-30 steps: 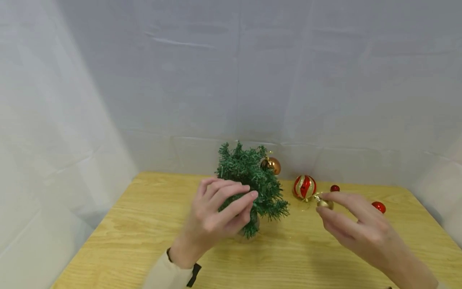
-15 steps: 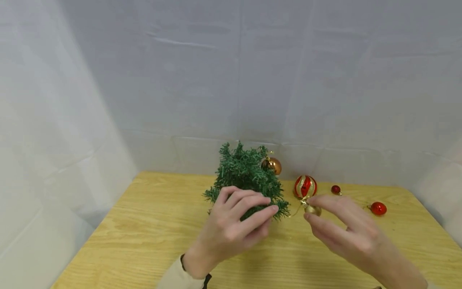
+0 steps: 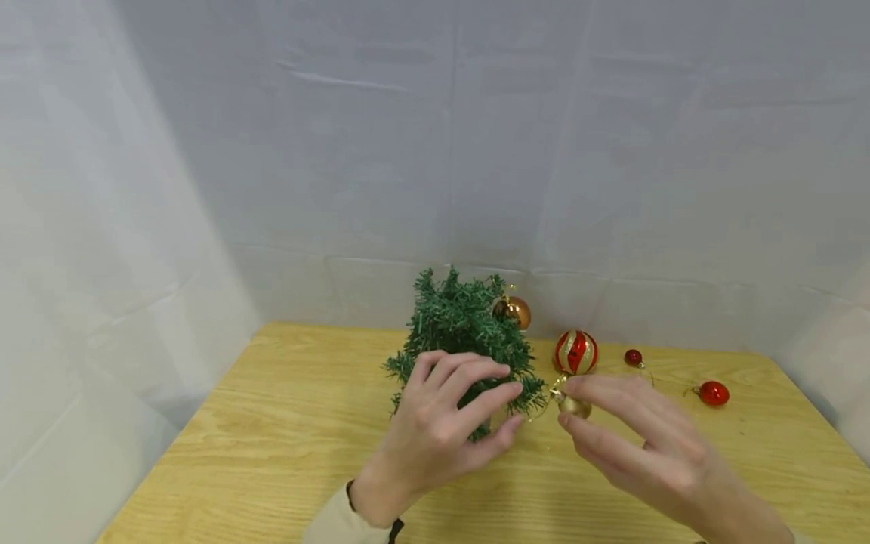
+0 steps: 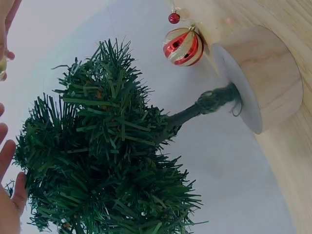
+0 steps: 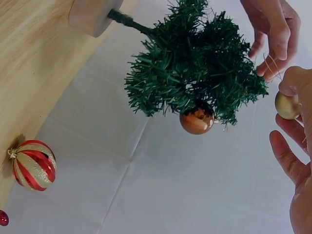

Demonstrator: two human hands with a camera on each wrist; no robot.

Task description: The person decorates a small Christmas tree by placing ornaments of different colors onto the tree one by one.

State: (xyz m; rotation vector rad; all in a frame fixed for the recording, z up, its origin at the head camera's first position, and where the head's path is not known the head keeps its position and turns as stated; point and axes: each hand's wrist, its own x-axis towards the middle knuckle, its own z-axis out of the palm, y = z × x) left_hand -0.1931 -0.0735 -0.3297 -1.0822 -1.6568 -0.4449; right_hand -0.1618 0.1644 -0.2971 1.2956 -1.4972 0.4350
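Fingertips of right hand [image 3: 659,453] pinch small round matte-gold bauble [image 3: 576,406], thin gold string loop [image 3: 559,385] attached, just right of bristly green artificial tree [image 3: 462,313]. Left hand [image 3: 438,427]: fingers spread, loop contact unclear. Probably hanging prep; next move calls for spreading loop.

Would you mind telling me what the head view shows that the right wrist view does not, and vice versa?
Only the head view: the larger red bauble and the left sleeve.
Only the right wrist view, clearly: the green stem meeting a round base.
Both: the tree, left hand, copper bauble, striped bauble, small dark red bauble, wooden table, and the right hand pinching the gold bauble.
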